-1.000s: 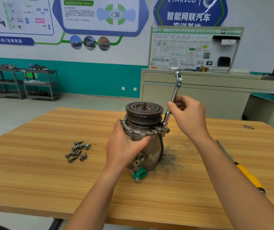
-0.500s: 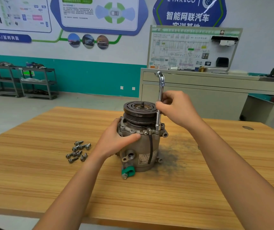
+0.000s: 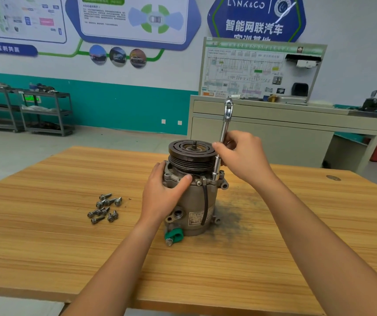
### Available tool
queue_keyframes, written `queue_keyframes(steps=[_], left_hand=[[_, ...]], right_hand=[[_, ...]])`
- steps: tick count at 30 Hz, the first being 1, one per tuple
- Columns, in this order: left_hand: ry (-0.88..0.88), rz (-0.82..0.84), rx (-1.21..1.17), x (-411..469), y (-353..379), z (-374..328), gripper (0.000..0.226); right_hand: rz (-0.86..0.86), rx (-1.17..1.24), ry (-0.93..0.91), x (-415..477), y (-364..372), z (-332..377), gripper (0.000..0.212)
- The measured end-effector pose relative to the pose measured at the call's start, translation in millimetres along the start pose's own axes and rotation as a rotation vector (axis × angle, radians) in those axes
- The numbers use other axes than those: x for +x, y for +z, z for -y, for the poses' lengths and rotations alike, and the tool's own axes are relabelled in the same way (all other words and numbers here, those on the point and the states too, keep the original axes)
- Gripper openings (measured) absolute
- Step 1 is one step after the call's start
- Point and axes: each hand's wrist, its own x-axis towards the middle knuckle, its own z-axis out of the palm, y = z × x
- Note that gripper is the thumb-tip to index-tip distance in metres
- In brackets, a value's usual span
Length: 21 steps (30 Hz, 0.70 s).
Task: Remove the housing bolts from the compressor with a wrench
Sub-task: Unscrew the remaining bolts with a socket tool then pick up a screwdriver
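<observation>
So the compressor [image 3: 192, 197] was standing upright on the wooden table [image 3: 68, 247], with the grooved pulley [image 3: 192, 151] facing up. The left hand [image 3: 162, 197] was wrapped round the compressor's upper left side. Its thumb lay across the front just under the pulley, and the fingers curled out of sight round the back, so a proper grip on the body. The right hand [image 3: 244, 156] was up by the compressor's top right edge, fingers curled round the middle of the wrench [image 3: 224, 127]. The wrench stood almost straight up, leaning a touch to the right. Its lower end was down on the flange at the right of the compressor and its ring end stuck up well above the pulley. I couldn't tell whether it was actually seated on a bolt head, the tip was too small to make out. A little pile of loose bolts [image 3: 105, 208] sat on the table well to the left of the compressor. A green clip [image 3: 174, 234] poked out at the bottom front of it. There was a dark grimy smudge [image 3: 233, 215] on the wood just to the right of the compressor, and a beige cabinet [image 3: 274, 137] stood well behind it.
</observation>
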Motion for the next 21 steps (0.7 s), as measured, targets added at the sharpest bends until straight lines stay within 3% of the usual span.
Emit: queue_keyframes(steps=[2, 6, 9, 15, 17, 19, 21], left_hand=[[-0.008, 0.006, -0.023, 1.0, -1.0, 1.3, 0.067], [-0.014, 0.072, -0.116, 3.7, -8.4, 2.5, 0.052], [-0.063, 0.170, -0.142, 13.6, -15.3, 6.6, 0.058], [-0.129, 0.445, 0.047, 30.8, -47.3, -9.5, 0.074], [-0.011, 0.319, 0.081, 36.4, -56.5, -32.1, 0.071], [0.218, 0.194, 0.027, 42.1, -55.3, -69.0, 0.054], [0.411, 0.219, -0.023, 48.6, -46.2, -108.3, 0.044]], right_hand=[[-0.004, -0.001, -0.001, -0.7, 0.4, 2.1, 0.018], [0.010, 0.048, 0.018, -4.3, -1.9, 7.3, 0.017], [0.021, 0.060, 0.010, -9.1, -1.9, 12.0, 0.016], [0.120, 0.008, -0.019, -6.6, -2.5, 22.0, 0.018], [0.148, -0.012, -0.025, -5.7, -1.4, 23.6, 0.021], [0.141, -0.045, -0.040, -6.3, 1.2, 24.7, 0.030], [0.148, -0.050, -0.030, -5.4, 2.1, 25.8, 0.036]])
